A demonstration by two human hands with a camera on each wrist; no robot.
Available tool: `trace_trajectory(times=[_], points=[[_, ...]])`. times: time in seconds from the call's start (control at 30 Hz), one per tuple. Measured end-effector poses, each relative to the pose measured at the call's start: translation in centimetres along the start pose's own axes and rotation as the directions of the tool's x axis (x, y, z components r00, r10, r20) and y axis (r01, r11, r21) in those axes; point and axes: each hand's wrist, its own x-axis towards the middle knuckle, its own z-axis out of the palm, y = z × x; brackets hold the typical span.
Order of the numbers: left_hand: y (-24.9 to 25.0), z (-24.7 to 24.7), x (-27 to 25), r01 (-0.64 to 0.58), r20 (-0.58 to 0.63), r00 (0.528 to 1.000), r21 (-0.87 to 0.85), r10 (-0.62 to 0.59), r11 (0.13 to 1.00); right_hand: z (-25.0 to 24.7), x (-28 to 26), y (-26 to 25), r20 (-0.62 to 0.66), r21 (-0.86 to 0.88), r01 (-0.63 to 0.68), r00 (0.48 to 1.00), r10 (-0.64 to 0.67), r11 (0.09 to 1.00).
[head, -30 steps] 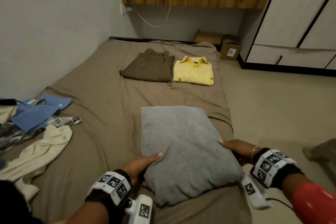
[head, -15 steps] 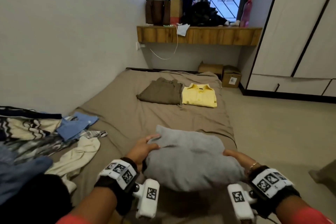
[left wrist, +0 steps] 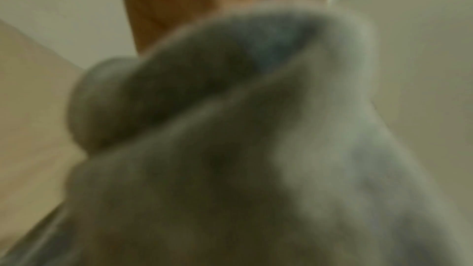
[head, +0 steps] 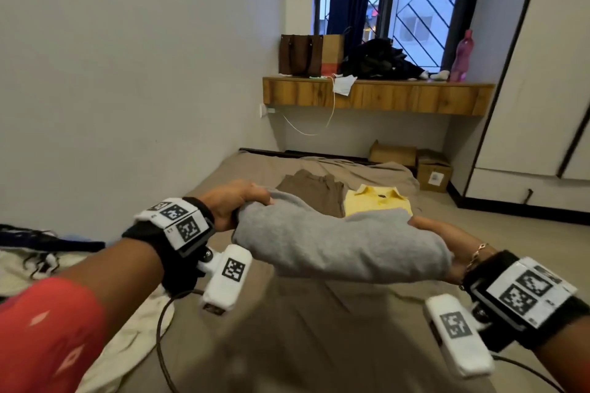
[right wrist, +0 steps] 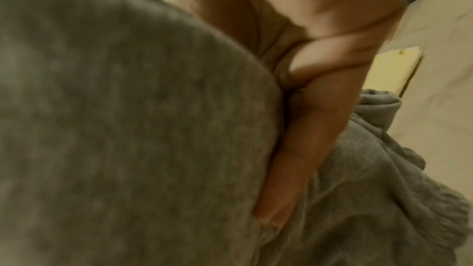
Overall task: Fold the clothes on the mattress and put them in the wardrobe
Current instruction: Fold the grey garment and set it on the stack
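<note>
A folded grey sweater [head: 338, 242] hangs in the air above the brown mattress [head: 303, 329], held between both hands. My left hand [head: 238, 202] grips its left end, fingers curled over the top. My right hand [head: 440, 233] grips its right end, with fingers under the cloth. The blurred left wrist view is filled by the grey sweater [left wrist: 256, 149]. In the right wrist view my fingers [right wrist: 294, 159] lie along folds of the grey sweater [right wrist: 128, 128]. Further back on the mattress lie a folded brown garment [head: 314, 188] and a folded yellow shirt [head: 376, 202]. The white wardrobe [head: 542, 89] stands at the right.
Unfolded clothes [head: 41, 258] are piled at the left edge of the mattress. A wooden shelf [head: 376, 94] under the window carries bags and a pink bottle [head: 461, 56]. Cardboard boxes [head: 431, 171] sit on the floor by the wardrobe. Cables hang from my wrist cameras.
Both hands have lifted the folded grey sweater off the mattress into the air. My view has tilted up, so the window and shelf now show.
</note>
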Motion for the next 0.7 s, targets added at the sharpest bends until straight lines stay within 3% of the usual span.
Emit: trace_trajectory(times=[0.17, 0.33, 0.4, 0.57, 0.7], points=[[2.9, -4.5, 13.2, -0.057, -0.198, 0.977, 0.107, 0.078, 0.993, -1.0, 16.2, -4.4, 0.038, -0.065, 0.086, 0.996, -0.084, 0.994], [3.3, -9.8, 26.9, -0.181, -0.289, 0.936, 0.096, 0.201, 0.979, -1.1, 32.3, -7.7, -0.011, -0.073, 0.184, 0.983, -0.186, 0.98], [1.0, -11.5, 31.2, -0.138, -0.365, 0.915, 0.116, 0.171, 0.984, -1.1, 38.1, -6.5, -0.019, -0.093, 0.159, 0.987, -0.162, 0.983], [-12.6, -13.4, 38.7, 0.255, -0.329, 0.927, 0.199, -0.18, 0.946, -1.7, 49.1, 3.6, -0.134, -0.274, -0.062, 0.991, 0.026, 0.96], [-17.9, -14.5, 40.4, 0.208, -0.352, 0.922, 0.103, -0.16, 0.973, -2.8, 51.6, 5.9, -0.223, -0.354, -0.076, 0.975, -0.005, 0.932]])
